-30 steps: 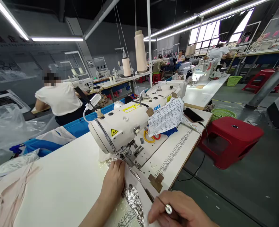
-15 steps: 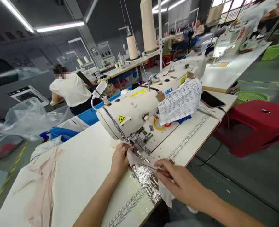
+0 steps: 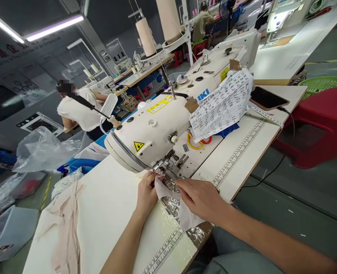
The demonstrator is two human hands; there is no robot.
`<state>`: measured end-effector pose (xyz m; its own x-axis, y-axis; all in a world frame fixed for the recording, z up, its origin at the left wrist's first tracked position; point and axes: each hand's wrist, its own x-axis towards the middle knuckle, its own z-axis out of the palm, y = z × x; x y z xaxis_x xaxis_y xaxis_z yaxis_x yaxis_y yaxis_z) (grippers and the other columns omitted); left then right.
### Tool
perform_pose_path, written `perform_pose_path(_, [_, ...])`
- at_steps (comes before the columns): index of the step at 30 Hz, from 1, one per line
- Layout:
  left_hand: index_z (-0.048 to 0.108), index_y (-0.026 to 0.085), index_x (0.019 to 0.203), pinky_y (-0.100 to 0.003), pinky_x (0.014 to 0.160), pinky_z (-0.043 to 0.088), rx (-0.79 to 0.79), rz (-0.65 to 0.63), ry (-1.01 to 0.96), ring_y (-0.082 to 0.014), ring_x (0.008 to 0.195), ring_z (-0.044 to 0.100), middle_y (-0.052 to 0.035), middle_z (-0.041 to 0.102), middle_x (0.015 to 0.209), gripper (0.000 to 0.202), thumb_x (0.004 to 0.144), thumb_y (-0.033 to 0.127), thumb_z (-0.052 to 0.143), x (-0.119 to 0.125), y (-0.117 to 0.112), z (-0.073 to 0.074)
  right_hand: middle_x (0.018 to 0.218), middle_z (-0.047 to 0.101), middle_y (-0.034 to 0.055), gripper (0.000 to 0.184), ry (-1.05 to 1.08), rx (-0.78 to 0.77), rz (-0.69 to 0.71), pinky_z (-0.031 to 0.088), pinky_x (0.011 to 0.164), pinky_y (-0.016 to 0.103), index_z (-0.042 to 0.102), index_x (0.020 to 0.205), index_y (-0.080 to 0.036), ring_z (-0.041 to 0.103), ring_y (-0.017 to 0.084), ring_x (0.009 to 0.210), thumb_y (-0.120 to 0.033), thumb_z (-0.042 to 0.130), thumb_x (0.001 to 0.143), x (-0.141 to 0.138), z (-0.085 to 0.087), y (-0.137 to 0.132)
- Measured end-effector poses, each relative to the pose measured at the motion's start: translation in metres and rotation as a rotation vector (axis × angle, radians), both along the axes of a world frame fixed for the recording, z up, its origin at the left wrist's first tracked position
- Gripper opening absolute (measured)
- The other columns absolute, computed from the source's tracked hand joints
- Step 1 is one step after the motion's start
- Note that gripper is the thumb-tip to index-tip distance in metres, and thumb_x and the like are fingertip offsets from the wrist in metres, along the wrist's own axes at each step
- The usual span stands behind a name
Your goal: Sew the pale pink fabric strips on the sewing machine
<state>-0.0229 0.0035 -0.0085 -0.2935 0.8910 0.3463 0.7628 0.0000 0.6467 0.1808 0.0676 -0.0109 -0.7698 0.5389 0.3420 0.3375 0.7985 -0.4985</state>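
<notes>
A white sewing machine (image 3: pixel 157 129) stands on the white table (image 3: pixel 108 198). A small piece of white fabric (image 3: pixel 182 213) lies over a shiny silver strip (image 3: pixel 172 205) just below the presser foot (image 3: pixel 170 173). My left hand (image 3: pixel 147 192) rests on the fabric's left edge beside the needle, fingers curled onto the cloth. My right hand (image 3: pixel 199 198) presses the fabric from the right, fingertips pinched on it close to the foot. Any tool in the right hand is hidden.
Pale pink fabric (image 3: pixel 68 224) lies at the table's left end. A printed paper sheet (image 3: pixel 222 106), yellow and red scissors handles (image 3: pixel 195 142) and a phone (image 3: pixel 268 99) sit right of the machine. A red stool (image 3: pixel 322 121) stands beyond. Another person (image 3: pixel 77 110) works at a far table.
The view tilted down and closer. My right hand moved up from the table's front edge to the presser foot, and the white fabric now lies bunched between both hands.
</notes>
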Motion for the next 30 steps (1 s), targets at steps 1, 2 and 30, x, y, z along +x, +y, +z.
perform_pose_path(1, [0.068,0.022,0.074,-0.030,0.069,0.051,-0.004,0.000,0.003,-0.0170,0.077,0.063,-0.0040,0.067,0.081,0.023,0.086,0.037,0.055,-0.0004,0.0001,-0.0004,0.091,0.073,0.0066,0.030,-0.011,0.000,0.005,0.046,0.063,0.026,0.061,0.120,-0.015,0.070,0.020,0.081,-0.012,0.047,0.093,-0.0012,0.0007,0.0000])
perform_pose_path(2, [0.067,0.022,0.075,-0.030,0.070,0.051,-0.010,0.002,0.007,-0.0168,0.077,0.063,-0.0038,0.067,0.081,0.023,0.086,0.037,0.055,-0.0009,0.0000,-0.0010,0.091,0.073,0.0067,0.030,-0.017,0.001,0.007,0.046,0.062,0.026,0.061,0.119,-0.015,0.070,0.020,0.081,-0.012,0.047,0.093,-0.0019,0.0012,-0.0001])
perform_pose_path(30, [0.058,0.021,0.078,-0.029,0.068,0.050,0.072,0.003,0.209,-0.0161,0.078,0.062,-0.0016,0.064,0.081,0.015,0.090,0.029,0.054,0.0022,-0.0007,-0.0071,0.089,0.072,0.0076,0.026,-0.094,0.044,-0.012,0.042,0.055,0.027,0.061,0.115,-0.013,0.070,0.020,0.077,-0.015,0.043,0.097,-0.0030,0.0034,-0.0003])
